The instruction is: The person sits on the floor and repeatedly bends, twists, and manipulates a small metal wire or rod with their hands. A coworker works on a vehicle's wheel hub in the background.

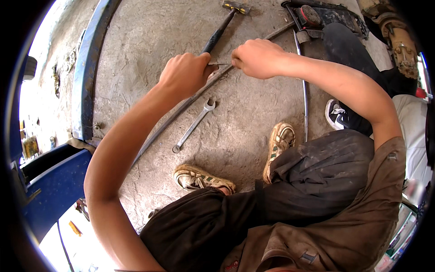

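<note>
Both my hands are in front of me above the floor, fingers curled and closed. A short, thin, shiny piece [220, 64] shows in the gap between them; its kind and which hand grips it cannot be made out. My left hand [186, 72] overlaps the lower end of a hammer's [219, 31] dark handle; whether they touch is unclear. To its right, my right hand [257, 58] has its fingertips pinched and turned down. A long metal bar [174, 114] slants across the floor beneath both hands. Nearer me lies a combination wrench [195, 125], apart from either hand.
A thin metal rod [304, 97] lies to the right. Beyond it sits a dark mechanical part with a red round face [311, 16]. Another person's dark-trousered leg [353, 54] and black-and-white shoe [334, 114] are close by. Blue metal framing [86, 77] stands at left.
</note>
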Available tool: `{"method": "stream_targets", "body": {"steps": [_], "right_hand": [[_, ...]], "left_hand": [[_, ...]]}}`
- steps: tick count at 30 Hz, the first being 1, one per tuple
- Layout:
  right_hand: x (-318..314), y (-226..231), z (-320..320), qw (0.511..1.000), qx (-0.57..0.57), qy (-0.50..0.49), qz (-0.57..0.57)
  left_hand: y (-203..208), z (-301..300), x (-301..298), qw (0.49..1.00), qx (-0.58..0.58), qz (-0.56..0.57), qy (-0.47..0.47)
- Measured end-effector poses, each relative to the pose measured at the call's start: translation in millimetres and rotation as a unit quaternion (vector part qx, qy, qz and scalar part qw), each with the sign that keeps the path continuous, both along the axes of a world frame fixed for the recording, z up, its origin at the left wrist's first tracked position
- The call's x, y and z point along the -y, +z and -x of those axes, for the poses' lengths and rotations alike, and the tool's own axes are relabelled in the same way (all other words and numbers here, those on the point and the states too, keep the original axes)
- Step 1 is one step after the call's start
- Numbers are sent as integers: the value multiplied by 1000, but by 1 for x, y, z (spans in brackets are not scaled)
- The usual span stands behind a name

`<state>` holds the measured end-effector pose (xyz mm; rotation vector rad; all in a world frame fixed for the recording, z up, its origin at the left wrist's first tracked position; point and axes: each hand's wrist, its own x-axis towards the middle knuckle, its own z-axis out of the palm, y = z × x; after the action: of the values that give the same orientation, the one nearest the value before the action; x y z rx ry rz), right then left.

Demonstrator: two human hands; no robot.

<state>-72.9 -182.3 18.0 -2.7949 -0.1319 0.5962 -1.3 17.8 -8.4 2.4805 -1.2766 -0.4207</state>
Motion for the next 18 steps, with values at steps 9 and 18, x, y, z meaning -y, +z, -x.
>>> {"method": "stream_targets", "body": {"steps": [9,18], "right_hand": [[8,7,-21,962,111,-104,-227],[19,41,-4,746,-169,-183,-618]], "left_hand": [[-8,-8,-1,946,-204,198,159],[37,-10,-7,943,-236,225,69]]}}
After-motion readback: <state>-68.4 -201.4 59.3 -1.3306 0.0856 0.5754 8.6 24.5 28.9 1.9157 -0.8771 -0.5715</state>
